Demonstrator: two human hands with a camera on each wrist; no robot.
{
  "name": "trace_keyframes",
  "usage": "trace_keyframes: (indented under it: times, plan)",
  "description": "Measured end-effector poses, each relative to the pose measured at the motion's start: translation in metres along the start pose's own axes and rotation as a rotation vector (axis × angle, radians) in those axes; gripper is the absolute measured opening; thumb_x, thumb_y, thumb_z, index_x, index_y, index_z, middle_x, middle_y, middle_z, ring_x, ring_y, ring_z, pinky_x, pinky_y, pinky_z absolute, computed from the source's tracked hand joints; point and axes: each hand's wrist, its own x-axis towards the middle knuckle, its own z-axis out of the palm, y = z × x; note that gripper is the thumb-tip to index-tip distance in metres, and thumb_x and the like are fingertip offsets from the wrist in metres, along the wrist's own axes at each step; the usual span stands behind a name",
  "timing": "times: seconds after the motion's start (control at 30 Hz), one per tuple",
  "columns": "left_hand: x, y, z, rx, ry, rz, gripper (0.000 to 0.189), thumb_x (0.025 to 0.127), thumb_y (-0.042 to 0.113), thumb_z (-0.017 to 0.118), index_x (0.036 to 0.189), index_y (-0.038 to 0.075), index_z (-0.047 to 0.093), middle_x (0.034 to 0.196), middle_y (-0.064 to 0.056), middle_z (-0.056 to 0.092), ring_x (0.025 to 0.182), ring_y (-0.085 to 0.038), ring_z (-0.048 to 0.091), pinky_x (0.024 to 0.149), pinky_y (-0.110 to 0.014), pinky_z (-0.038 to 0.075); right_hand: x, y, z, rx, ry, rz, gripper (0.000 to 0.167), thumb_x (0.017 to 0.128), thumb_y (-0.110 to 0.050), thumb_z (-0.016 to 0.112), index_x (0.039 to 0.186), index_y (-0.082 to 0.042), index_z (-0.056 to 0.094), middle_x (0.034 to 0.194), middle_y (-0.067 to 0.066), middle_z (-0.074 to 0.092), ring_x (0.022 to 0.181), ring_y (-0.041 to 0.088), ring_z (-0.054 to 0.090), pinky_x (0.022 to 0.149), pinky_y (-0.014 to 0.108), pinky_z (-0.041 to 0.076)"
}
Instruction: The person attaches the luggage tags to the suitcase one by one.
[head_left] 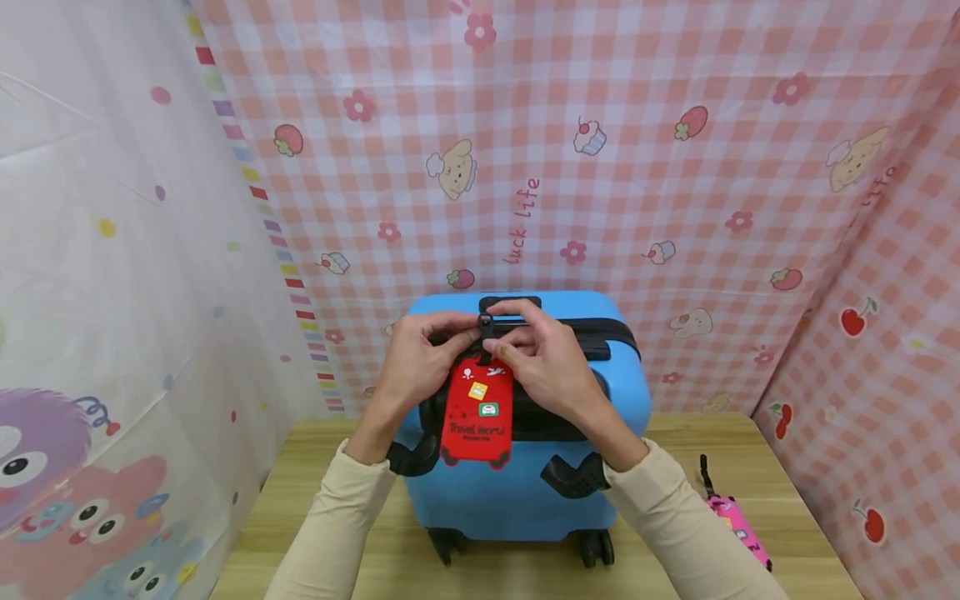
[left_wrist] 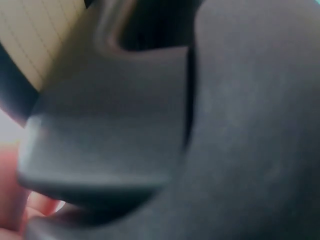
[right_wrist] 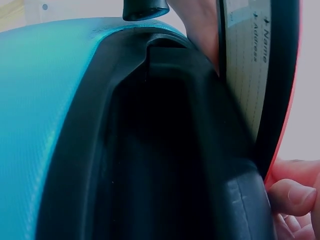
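A red luggage tag (head_left: 477,417) printed "Travel World" hangs from its black strap (head_left: 486,329) over the front of a blue suitcase (head_left: 510,492). My left hand (head_left: 420,354) pinches the strap between thumb and fingers near its small buckle. From the other side, my right hand (head_left: 551,362) grips the strap too, thumb just under the buckle. The suitcase's black handle (right_wrist: 220,150) fills much of the right wrist view. Beside it appears the tag's back, a name-and-address card (right_wrist: 250,65). Dark plastic (left_wrist: 110,125) blocks most of the left wrist view.
A pink luggage tag (head_left: 738,529) with a black strap lies on the wooden surface (head_left: 315,500) at right. The suitcase stands on black wheels (head_left: 596,546). Pink checked cloth (head_left: 525,167) hangs behind, with patterned cloth on both sides.
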Motion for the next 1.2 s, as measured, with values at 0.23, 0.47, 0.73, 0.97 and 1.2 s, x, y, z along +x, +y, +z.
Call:
trace_keyframes:
  times: [0.23,0.47,0.73,0.97,1.2]
  plan:
    - [-0.0011,0.0,-0.0003,-0.023,0.017,-0.01,0.019,0.092,0.009,0.071,0.111,0.007,0.072,0.097,-0.009,0.076,0.09,-0.018,0.072,0.08,-0.032,0.059,-0.0006,-0.0002,0.0017,-0.037,0.019,-0.005,0.038,0.095,-0.015,0.068,0.131,-0.01,0.059,0.087,0.008,0.074,0.07,0.015,0.067,0.062,0.032,0.051]
    - [-0.0016,0.0004,-0.0001,-0.033,0.045,0.009,0.017,0.092,0.01,0.071,0.109,0.007,0.073,0.095,-0.007,0.077,0.091,-0.015,0.07,0.081,-0.03,0.058,-0.0005,0.0017,0.0031,-0.032,0.015,-0.034,0.042,0.097,-0.013,0.065,0.137,-0.011,0.054,0.087,0.005,0.073,0.069,0.015,0.064,0.06,0.031,0.049]
    - [-0.0021,0.0001,0.0001,-0.051,0.056,0.049,0.016,0.092,0.009,0.07,0.108,0.007,0.073,0.095,-0.007,0.077,0.092,-0.014,0.07,0.08,-0.029,0.058,-0.0019,0.0006,0.0042,-0.034,0.023,-0.06,0.032,0.096,-0.01,0.066,0.127,-0.006,0.06,0.095,0.01,0.074,0.073,0.015,0.069,0.069,0.033,0.056]
    - [-0.0019,-0.0005,0.0,-0.055,0.075,0.08,0.015,0.092,0.006,0.07,0.106,0.006,0.073,0.093,-0.008,0.076,0.091,-0.015,0.07,0.078,-0.028,0.058,-0.0036,0.0001,0.0036,-0.045,0.032,-0.097,0.031,0.095,-0.011,0.067,0.125,-0.007,0.061,0.098,0.01,0.073,0.063,0.012,0.065,0.064,0.03,0.056]
    - [-0.0011,-0.0002,0.0004,-0.058,0.085,0.052,0.017,0.092,0.006,0.069,0.108,0.0,0.072,0.093,-0.009,0.076,0.095,-0.015,0.068,0.078,-0.027,0.058,-0.0034,0.0023,0.0029,-0.062,0.024,-0.149,0.039,0.093,-0.008,0.068,0.129,-0.003,0.053,0.094,0.006,0.074,0.047,0.013,0.048,0.049,0.029,0.04]
